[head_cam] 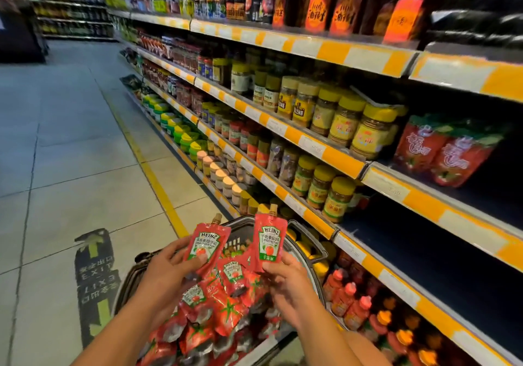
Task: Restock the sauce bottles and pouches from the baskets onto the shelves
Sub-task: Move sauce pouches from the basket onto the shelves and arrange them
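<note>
Red spouted Heinz ketchup pouches (270, 242)

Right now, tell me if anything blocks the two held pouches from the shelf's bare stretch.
Nothing visible does. The left hand and right hand each hold a ketchup pouch above the basket; the bare shelf stretch lies open to the right.

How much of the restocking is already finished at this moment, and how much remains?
Done: two red pouches already stand on the middle shelf, though who put them there is not shown. In hand: the left hand holds one ketchup pouch, the right hand another. Left: the basket is full of pouches, and dark shelf space beside it is bare.
</note>
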The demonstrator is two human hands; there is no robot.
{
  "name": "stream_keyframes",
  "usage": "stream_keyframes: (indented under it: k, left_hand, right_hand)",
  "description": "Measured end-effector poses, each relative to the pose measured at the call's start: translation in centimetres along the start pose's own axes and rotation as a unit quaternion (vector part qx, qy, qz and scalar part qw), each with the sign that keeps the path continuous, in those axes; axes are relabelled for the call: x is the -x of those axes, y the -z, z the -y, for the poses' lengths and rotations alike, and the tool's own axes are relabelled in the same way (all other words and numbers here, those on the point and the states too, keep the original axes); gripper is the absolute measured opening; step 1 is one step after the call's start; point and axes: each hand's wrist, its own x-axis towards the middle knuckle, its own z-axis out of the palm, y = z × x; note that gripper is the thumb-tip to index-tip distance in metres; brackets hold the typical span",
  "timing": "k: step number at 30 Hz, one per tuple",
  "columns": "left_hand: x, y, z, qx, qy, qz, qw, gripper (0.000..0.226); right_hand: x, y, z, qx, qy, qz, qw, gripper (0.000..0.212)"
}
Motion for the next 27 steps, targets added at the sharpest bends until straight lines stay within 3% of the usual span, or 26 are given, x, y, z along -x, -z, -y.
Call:
stream_keyframes:
  k: [5,12,20,27]
  left_hand:
    - [0.9,-5.6,-0.2,-0.014,0.017,0.057,0.998,0.039]
    - [2.7,-15.4,-0.7,-0.014,0.020,0.181,0.983,0.034]
    - [2.9,-27.0,-0.7,-0.072,-0.014,0.257,0.964,0.024]
    - [2.2,-36.1,-1.0,-0.116,-0.077,0.318,0.938,0.031]
  right_hand:
    - [4.1,3.7,3.6,0.004,0.066,-0.006,0.998,0.055]
    - [10.4,11.0,9.8,0.005,0.189,-0.115,0.975,0.053]
    - [16.5,16.6,15.7,0.036,0.273,-0.255,0.927,0.030]
    - [19.5,19.7,20.5,0.127,0.338,-0.374,0.854,0.025]
